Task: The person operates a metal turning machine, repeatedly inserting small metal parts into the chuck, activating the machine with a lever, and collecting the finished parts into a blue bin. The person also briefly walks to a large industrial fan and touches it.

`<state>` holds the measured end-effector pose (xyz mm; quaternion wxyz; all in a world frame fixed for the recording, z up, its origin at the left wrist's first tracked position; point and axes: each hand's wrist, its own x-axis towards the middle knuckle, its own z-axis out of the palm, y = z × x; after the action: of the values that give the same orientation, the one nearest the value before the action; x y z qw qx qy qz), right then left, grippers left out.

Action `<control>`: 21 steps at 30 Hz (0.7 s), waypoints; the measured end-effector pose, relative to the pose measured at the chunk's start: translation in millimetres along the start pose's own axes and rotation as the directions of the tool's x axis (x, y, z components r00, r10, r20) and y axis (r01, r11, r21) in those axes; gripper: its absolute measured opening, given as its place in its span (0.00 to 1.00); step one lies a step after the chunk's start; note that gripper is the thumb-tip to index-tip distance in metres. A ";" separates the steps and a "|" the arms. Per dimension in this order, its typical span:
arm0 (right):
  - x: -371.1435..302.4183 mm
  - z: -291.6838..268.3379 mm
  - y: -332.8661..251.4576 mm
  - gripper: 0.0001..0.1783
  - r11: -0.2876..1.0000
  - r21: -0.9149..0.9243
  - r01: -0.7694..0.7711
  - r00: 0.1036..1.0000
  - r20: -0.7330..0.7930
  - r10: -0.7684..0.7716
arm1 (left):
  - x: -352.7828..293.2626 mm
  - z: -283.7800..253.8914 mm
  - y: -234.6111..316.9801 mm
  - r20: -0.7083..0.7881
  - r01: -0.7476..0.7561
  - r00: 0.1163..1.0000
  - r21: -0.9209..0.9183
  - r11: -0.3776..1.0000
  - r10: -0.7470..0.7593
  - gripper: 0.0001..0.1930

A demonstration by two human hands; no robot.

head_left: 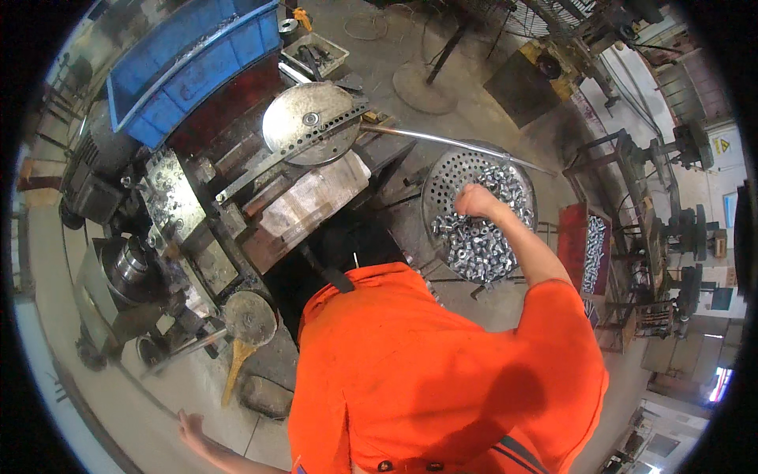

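Over a round perforated metal basin (440,180) on my right, my right hand (476,201) is closed, fingers pointing down among many small shiny metal fittings (483,251). What it grips, if anything, is hidden under the fingers. Far out at the lower left, my left hand (192,430) has its fingers partly stretched and apart. Its fingertips are by the end of a long thin lever (146,389); I cannot make out whether they touch. In front of me stands a machine with a round metal disc (309,122) and a perforated bar (292,150) across it.
A blue plastic crate (193,75) sits behind the machine at the far left. A long metal rod (458,144) reaches from the disc past the basin. A red bin (574,245) of metal parts stands farther right. A round pan with a yellow handle (238,365) lies lower left.
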<state>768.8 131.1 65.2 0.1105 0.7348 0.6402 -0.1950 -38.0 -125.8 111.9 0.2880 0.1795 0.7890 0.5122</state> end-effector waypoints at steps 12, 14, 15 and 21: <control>2.9 -6.5 -21.1 0.18 0.955 -0.260 0.141 0.926 0.377 -0.034 | 9.0 -11.1 -6.2 0.063 0.067 0.996 -0.010 0.998 -0.067 0.16; 6.3 -9.2 -19.9 0.18 0.949 -0.265 0.172 0.913 0.404 -0.053 | 25.1 -25.3 -24.9 0.077 0.105 0.993 -0.155 0.982 -0.094 0.16; 7.6 -10.4 -20.1 0.18 0.944 -0.267 0.191 0.906 0.418 -0.065 | 30.9 -30.7 -32.5 0.038 0.144 0.990 -0.254 0.956 -0.139 0.16; 14.1 -6.3 -9.7 0.18 0.973 -0.189 0.130 0.921 0.387 -0.048 | 15.1 -4.0 -12.4 -0.077 0.121 0.989 -0.105 0.987 -0.130 0.16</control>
<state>761.6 147.9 65.6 0.3008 0.6372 0.6564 -0.2695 -52.1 -125.0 97.7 0.2952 0.0934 0.7835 0.5388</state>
